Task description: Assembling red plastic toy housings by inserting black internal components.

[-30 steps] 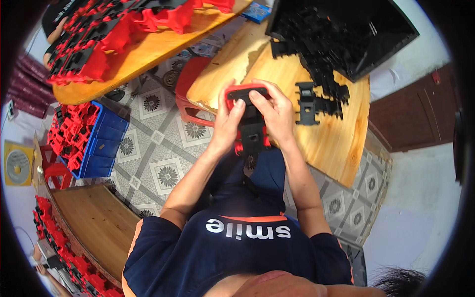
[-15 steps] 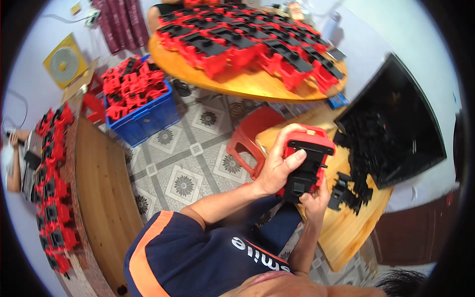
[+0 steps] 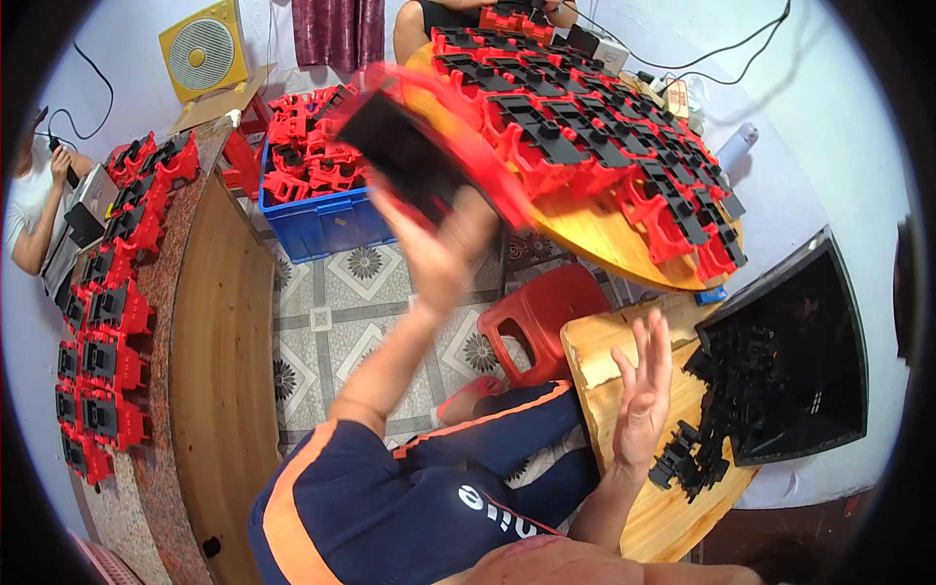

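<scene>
My left hand (image 3: 434, 255) is lifted up and forward, closed around a red plastic housing with a black insert (image 3: 405, 151). Both are smeared by motion, so fine detail is lost. The housing hangs tilted between the blue crate and the far table. My right hand (image 3: 642, 400) is empty, palm up with fingers spread, above the small wooden table (image 3: 609, 346). Beside it lie loose black plastic parts (image 3: 746, 380), heaped at the mouth of a tilted black bin (image 3: 824, 331).
Rows of red-and-black housings (image 3: 585, 117) cover the far oval table (image 3: 595, 229); more line the left counter (image 3: 210, 253). A blue crate (image 3: 336, 226) holds red housings. A red stool (image 3: 556, 312) stands between the tables. People sit at left (image 3: 39, 210) and behind the far table (image 3: 419, 29).
My left hand has carried the housing up, forward and to the left, away from my right hand. My right hand has let go of it and opened. The view has shifted.
</scene>
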Motion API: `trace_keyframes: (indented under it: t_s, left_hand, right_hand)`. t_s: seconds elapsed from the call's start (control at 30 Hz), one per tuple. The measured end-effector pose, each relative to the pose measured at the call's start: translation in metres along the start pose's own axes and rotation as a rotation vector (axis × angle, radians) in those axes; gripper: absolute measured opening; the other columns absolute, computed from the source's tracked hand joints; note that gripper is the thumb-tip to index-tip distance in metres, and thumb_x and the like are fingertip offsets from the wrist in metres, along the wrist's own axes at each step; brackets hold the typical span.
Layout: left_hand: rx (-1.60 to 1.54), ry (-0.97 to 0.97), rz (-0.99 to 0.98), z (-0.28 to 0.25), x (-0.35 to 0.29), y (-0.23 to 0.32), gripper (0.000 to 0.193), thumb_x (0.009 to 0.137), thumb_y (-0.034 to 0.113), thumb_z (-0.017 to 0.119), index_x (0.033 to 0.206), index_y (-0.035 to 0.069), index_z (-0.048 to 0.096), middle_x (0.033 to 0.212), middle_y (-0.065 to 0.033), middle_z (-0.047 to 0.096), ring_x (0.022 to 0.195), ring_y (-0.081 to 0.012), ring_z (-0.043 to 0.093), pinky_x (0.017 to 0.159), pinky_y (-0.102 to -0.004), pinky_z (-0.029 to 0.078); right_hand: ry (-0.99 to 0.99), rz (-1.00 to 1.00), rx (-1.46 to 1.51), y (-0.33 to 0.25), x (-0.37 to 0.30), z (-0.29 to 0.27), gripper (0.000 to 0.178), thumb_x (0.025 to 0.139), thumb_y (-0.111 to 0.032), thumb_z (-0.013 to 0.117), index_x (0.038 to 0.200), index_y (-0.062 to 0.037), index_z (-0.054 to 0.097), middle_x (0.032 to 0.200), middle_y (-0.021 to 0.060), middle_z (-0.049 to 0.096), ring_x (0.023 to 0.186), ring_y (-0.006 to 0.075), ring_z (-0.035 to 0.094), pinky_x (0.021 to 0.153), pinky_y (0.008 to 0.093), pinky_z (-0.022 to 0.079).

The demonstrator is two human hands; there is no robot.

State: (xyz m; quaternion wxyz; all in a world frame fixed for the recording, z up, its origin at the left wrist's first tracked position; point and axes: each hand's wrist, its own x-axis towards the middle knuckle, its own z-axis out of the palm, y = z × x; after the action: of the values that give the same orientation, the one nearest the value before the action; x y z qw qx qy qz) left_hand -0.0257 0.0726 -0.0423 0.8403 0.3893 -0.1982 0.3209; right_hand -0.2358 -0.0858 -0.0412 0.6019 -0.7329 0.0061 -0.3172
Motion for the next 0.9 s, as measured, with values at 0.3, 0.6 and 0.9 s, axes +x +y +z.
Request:
trace_keyframes:
  t_s: [0.3, 0.6, 0.9]
  left_hand:
    - [0.311, 0.03, -0.611, -0.067, 0.345, -0.223, 0.065, 0.071, 0.018, 0.072, 0.121, 0.001, 0.034, 0.098, -0.016, 0.061, 0.079, -0.0241, 0.066, 0.067, -0.0424, 0.055]
    - [0.57, -0.383, -0.881, -0.033, 0.353, -0.262, 0.031, 0.087, 0.033, 0.061, 0.102, 0.007, 0.061, 0.093, -0.0104, 0.068, 0.081, -0.022, 0.068, 0.073, -0.0441, 0.057]
    - [0.653, -0.328, -1.059, -0.029, 0.354, -0.262, 0.046, 0.078, 0.043, 0.07, 0.107, 0.009, 0.059, 0.106, -0.0116, 0.063, 0.098, -0.0266, 0.058, 0.092, -0.0434, 0.046]
  right_hand:
    - [0.348, 0.587, -0.236, 0.061, -0.075, -0.078, 0.04, 0.096, -0.017, 0.056, 0.127, 0.0085, 0.052, 0.117, 0.0159, 0.06, 0.103, 0.0193, 0.06, 0.087, 0.0304, 0.049]
    - [0.456, 0.669, -0.37, 0.068, -0.088, -0.084, 0.038, 0.094, -0.015, 0.059, 0.124, 0.0077, 0.055, 0.112, 0.0137, 0.063, 0.1, 0.0182, 0.061, 0.082, 0.0286, 0.05]
    - [0.429, 0.681, -0.352, 0.07, -0.081, -0.075, 0.037, 0.094, -0.015, 0.06, 0.124, 0.0072, 0.055, 0.113, 0.0133, 0.064, 0.101, 0.018, 0.061, 0.083, 0.0289, 0.05]
